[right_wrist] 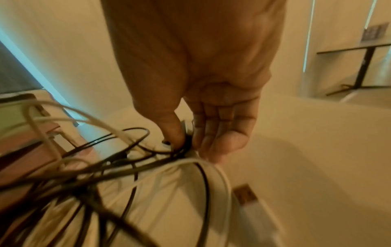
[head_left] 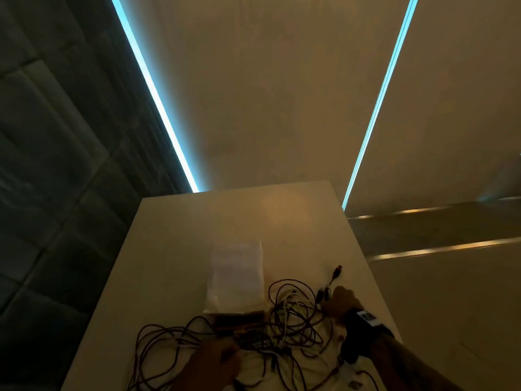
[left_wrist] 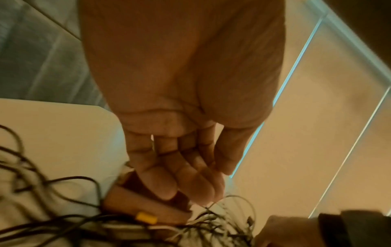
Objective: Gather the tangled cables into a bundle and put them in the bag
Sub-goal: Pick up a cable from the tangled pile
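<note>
Right hand [right_wrist: 203,103] (thumb pinching) on cables [head_left: 293,320]

A: Where are we? Dim room, warm light, and two thin cyan light strips [head_left: 158,103] run up the plain beige wall panels [head_left: 282,94].

B: Beside them is a dark grey padded wall of square panels [head_left: 50,131]. It looks like a modern office or meeting room rather than a home.

A: A smooth white rectangular table [head_left: 282,215] takes the middle, and the right wrist view catches a second thin dark tabletop on a black metal leg [right_wrist: 365,66] further off.

B: Desk-style furniture, bare walls, built-in lighting. A fitted-out workspace, though which kind I can't tell.
</note>
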